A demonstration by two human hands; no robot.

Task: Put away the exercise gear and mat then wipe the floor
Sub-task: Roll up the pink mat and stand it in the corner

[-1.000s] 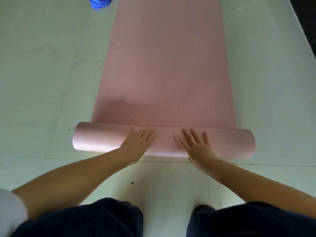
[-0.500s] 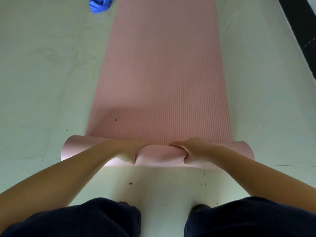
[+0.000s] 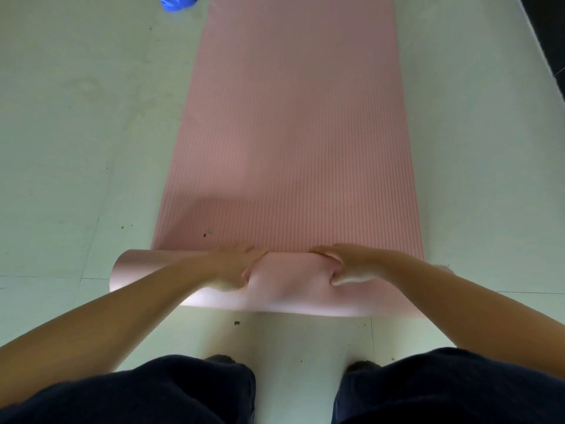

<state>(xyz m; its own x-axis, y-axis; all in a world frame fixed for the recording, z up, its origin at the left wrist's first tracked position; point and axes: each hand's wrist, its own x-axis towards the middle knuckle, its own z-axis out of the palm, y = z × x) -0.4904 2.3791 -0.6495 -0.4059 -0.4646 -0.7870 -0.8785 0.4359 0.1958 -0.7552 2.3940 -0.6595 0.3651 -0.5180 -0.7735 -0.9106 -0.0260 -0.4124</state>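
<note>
Mat-rolling step in hand: pink yoga mat [image 3: 290, 133] partly rolled, roll [image 3: 287, 283] gripped by left hand [image 3: 235, 267] and right hand [image 3: 351, 266]. Next: roll pushed forward, edges kept square.

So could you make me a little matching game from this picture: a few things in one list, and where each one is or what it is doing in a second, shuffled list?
Things:
1. pink mat
2. blue cloth
3. left hand
4. dark shoes

Places or states:
A. bunched on the floor at the top left
B. partly rolled, mostly still flat
C. gripping the rolled end
D. peeking out below the trouser legs

Pairs: 1-B, 2-A, 3-C, 4-D
</note>
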